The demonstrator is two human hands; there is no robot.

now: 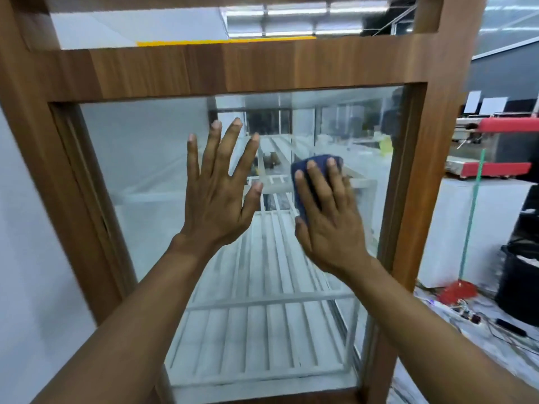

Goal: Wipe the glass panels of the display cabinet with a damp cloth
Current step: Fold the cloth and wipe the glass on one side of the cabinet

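A display cabinet with a brown wooden frame point(233, 71) fills the view. Its large glass panel point(140, 158) faces me, with white slatted shelves point(262, 339) visible behind it. My left hand point(217, 199) lies flat on the glass near the middle, fingers spread, holding nothing. My right hand point(329, 223) presses a dark blue cloth point(303, 176) flat against the glass, right of centre. The cloth shows above and left of the fingers; the rest is hidden under the palm.
A white wall is at the left. To the right stand a white counter point(478, 228) with a red and silver machine point(501, 147), a green-handled red broom point(463, 272), a black bin point(522, 272), and cables on the floor point(478, 316).
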